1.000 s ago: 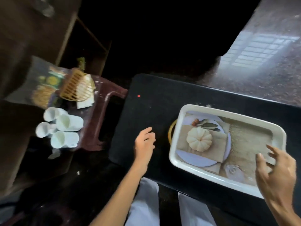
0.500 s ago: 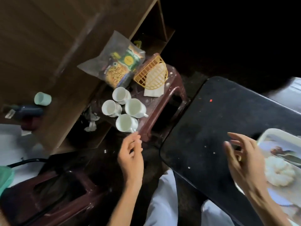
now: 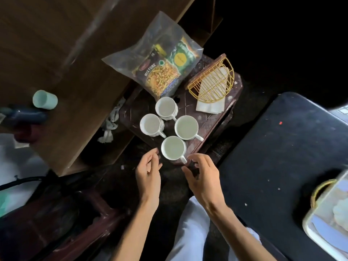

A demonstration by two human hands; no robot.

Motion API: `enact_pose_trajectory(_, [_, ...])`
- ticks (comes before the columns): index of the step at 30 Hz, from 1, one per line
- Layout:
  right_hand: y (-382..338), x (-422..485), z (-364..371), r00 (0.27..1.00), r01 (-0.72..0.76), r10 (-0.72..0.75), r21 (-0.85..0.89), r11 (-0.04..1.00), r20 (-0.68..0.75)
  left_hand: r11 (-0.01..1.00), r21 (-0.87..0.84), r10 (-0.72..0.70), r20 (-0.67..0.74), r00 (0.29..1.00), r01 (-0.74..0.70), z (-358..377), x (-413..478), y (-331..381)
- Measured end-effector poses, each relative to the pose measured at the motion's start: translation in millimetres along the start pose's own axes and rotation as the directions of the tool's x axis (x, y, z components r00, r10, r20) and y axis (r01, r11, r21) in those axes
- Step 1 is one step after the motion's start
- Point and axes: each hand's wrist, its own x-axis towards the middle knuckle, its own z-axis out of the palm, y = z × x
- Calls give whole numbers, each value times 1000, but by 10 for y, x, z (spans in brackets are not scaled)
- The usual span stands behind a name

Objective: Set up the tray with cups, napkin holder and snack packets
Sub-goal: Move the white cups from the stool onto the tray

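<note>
Head view: four white cups (image 3: pixel 169 127) stand clustered on a dark stool (image 3: pixel 211 121), beside the snack packets (image 3: pixel 163 72) and yellow napkin holder (image 3: pixel 212 81). The nearest cup (image 3: pixel 173 148) lies between the left hand (image 3: pixel 148 174) and right hand (image 3: pixel 202 176), both half-open, holding nothing. The tray (image 3: pixel 308 228) sits far right on the black table (image 3: pixel 278 157).

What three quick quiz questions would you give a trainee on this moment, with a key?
1. How many white cups stand on the brown stool?
2. True or false: the left hand already grips a cup.
3. What lies nearest the yellow napkin holder: A the tray, B the snack bag, C the green cup?

Key: 1. Four. 2. False; both the left hand and the right hand are open and empty beside the nearest cup. 3. B.
</note>
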Motion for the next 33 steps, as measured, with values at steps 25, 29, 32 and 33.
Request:
enact_pose_trajectory(25, [354, -559, -524, 992, -38, 63, 223, 974, -106, 999, 50, 4, 217, 976, -16, 442, -654, 69])
enact_pose_trajectory(29, [658, -1021, -1183, 979, -62, 83, 115, 991, -187, 994, 111, -25, 411, 911, -23, 811, -1161, -51])
enact_pose_trajectory(32, [948, -1397, -1703, 954, -115, 123, 46, 992, -273, 991, 134, -62, 514, 856, -9, 1174, -1614, -216])
enact_pose_trajectory(33, [1053, -1518, -1853, 942, -129, 130, 24, 991, -309, 988, 153, -62, 544, 837, -26, 1297, -1775, -274])
